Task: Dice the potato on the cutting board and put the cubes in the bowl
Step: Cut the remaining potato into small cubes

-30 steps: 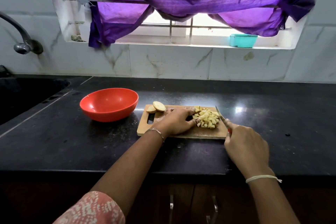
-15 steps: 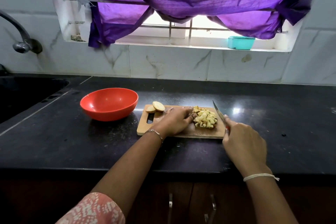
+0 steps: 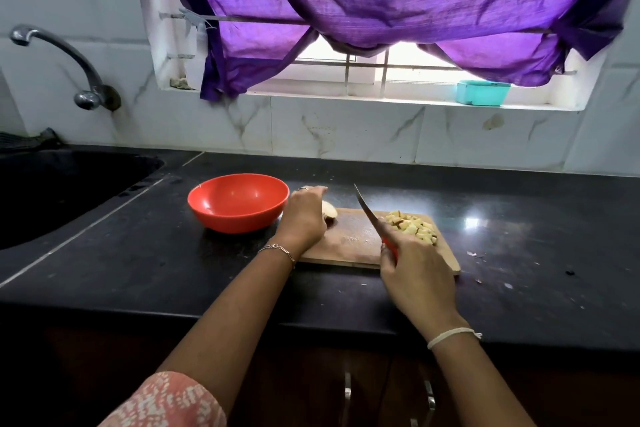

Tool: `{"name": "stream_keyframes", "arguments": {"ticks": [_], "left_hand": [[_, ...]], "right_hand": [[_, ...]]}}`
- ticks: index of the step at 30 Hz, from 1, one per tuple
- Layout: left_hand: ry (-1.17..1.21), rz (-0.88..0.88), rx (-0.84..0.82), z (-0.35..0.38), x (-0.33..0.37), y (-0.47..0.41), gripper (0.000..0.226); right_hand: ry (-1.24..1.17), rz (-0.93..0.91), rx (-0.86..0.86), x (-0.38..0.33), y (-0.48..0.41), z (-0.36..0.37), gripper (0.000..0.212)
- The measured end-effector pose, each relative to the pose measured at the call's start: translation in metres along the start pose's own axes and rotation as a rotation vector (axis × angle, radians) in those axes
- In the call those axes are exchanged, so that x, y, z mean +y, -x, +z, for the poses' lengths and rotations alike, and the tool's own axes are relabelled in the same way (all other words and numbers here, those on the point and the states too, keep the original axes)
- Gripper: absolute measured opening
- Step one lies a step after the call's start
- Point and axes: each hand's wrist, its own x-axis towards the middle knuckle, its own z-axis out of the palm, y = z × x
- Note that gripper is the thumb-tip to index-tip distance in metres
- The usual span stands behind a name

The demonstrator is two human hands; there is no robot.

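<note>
A wooden cutting board [image 3: 349, 246] lies on the black counter. A pile of potato cubes [image 3: 412, 227] sits on its right part. At the board's left end, a pale potato piece [image 3: 329, 210] peeks out from under my left hand [image 3: 304, 218], which arches over it. Whether the fingers grip it is hidden. My right hand [image 3: 419, 274] grips the red handle of a knife [image 3: 367, 211], whose blade slants up and left above the board, just left of the cubes. The red bowl [image 3: 239, 201], with nothing in it, stands left of the board.
A dark sink [image 3: 52, 191] with a metal tap [image 3: 69, 59] lies at the left. The tiled wall and a window sill with a teal box [image 3: 483, 92] run behind the counter. Small scraps [image 3: 474, 255] lie right of the board. The counter's front edge is close to me.
My left hand left the cube pile and moved left to the potato pieces at the board's end. The knife swung from the right of the cubes to their left. The camera tilted up.
</note>
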Motion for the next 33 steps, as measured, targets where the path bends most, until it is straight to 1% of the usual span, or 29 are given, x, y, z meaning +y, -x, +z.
{"name": "stream_keyframes", "arguments": {"ticks": [2,5,9,14,21,24,26,28,33], "left_hand": [[-0.049,-0.023,-0.061,-0.003,-0.006,0.000,0.055],[-0.066,-0.044,-0.114,-0.001,-0.012,0.000,0.044],[-0.059,-0.045,-0.082,0.005,-0.014,-0.004,0.037],[-0.005,-0.051,-0.066,0.005,-0.013,-0.010,0.044],[-0.122,-0.062,-0.094,0.003,-0.008,-0.013,0.031],[-0.204,-0.022,-0.124,-0.001,-0.001,-0.013,0.023],[-0.246,0.007,-0.115,-0.004,0.003,-0.011,0.018],[-0.261,0.014,-0.089,-0.006,0.004,-0.009,0.021],[-0.192,-0.009,-0.004,-0.017,0.005,-0.002,0.040]], "right_hand": [[-0.011,-0.010,-0.015,-0.003,0.003,0.006,0.049],[-0.008,-0.030,0.008,-0.004,0.004,0.008,0.048],[-0.018,-0.036,-0.002,-0.004,0.003,0.008,0.047],[-0.024,-0.030,-0.003,-0.003,0.002,0.008,0.046],[-0.037,-0.034,-0.007,-0.002,0.002,0.007,0.046],[-0.040,-0.028,-0.007,-0.002,0.002,0.008,0.045],[-0.041,-0.029,-0.002,-0.002,0.002,0.008,0.046],[-0.039,-0.032,-0.001,-0.002,0.002,0.007,0.046],[-0.052,-0.016,-0.007,-0.002,0.002,0.007,0.045]]}}
